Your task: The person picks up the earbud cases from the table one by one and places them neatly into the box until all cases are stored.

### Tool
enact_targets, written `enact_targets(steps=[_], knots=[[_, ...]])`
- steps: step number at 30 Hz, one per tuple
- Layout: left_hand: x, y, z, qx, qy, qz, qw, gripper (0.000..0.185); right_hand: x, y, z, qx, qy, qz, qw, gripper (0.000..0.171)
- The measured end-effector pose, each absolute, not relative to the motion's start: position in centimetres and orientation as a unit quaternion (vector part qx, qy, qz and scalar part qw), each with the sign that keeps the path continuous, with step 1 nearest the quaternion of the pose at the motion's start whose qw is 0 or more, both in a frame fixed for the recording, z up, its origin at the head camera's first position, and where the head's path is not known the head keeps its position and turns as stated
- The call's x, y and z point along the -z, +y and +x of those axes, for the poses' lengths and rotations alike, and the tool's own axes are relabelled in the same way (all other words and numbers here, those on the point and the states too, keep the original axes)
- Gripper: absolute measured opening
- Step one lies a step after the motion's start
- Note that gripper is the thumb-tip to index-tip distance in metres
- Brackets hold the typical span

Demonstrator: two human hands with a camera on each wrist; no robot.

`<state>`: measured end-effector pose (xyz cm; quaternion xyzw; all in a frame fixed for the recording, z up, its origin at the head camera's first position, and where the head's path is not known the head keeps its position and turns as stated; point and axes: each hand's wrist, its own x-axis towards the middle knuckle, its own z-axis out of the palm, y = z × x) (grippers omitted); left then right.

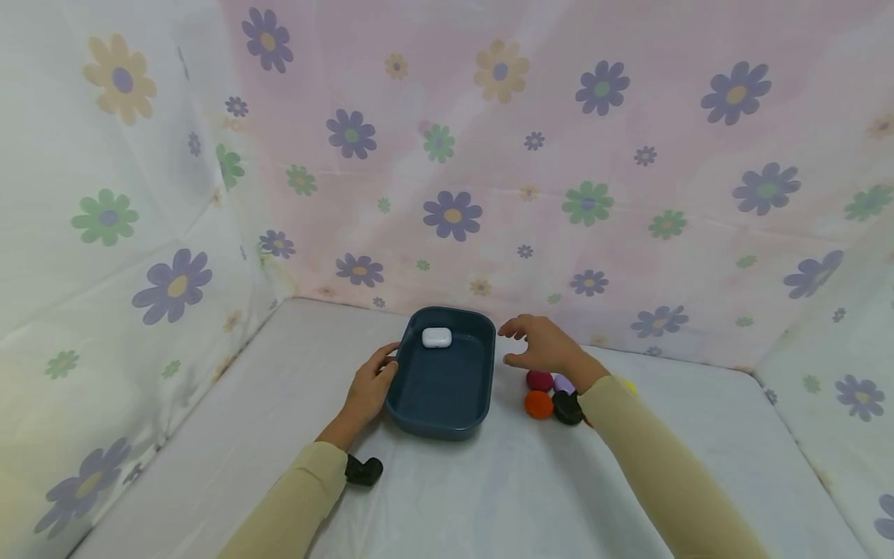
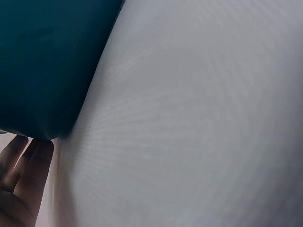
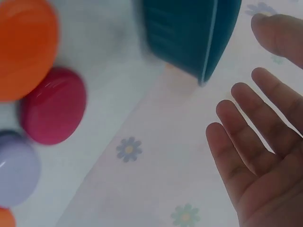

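A deep dark-blue rectangular dish (image 1: 447,388) stands on the white-covered table. Inside it, toward the far left, is a small white rounded case (image 1: 436,338), like an earbuds case. My left hand (image 1: 370,384) is at the dish's left side; in the left wrist view its extended fingers (image 2: 35,165) meet the teal-looking wall. Beyond the dish's right rim, my right hand (image 1: 541,345) hovers with fingers spread and nothing in them. The right wrist view shows its fingers (image 3: 255,137) apart from the dish (image 3: 184,33).
Glossy rounded pieces lie right of the dish: orange (image 1: 538,404), crimson (image 1: 540,380), lavender (image 1: 563,383) and yellow (image 1: 628,385), some partly behind the right forearm. Black pieces sit beside both wrists, the left one (image 1: 364,471) against the sleeve. Flowered cloth walls (image 1: 489,256) stand behind and at both sides.
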<state>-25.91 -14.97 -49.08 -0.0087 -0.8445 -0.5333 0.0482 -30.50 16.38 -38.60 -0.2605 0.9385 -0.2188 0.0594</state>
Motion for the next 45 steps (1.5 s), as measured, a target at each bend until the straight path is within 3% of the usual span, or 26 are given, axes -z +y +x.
enact_targets(steps=[31,45], knots=[[48.9,-14.9,-25.8,0.54,-0.841,-0.007,0.041,0.041,40.7,8.1,-34.2,0.282,0.921,-0.259,0.066,0.045],[48.7,-14.9,-25.7,0.531,-0.846,-0.005,0.042,0.041,42.3,5.5,-34.7,0.336,0.917,-0.21,0.036,0.04]])
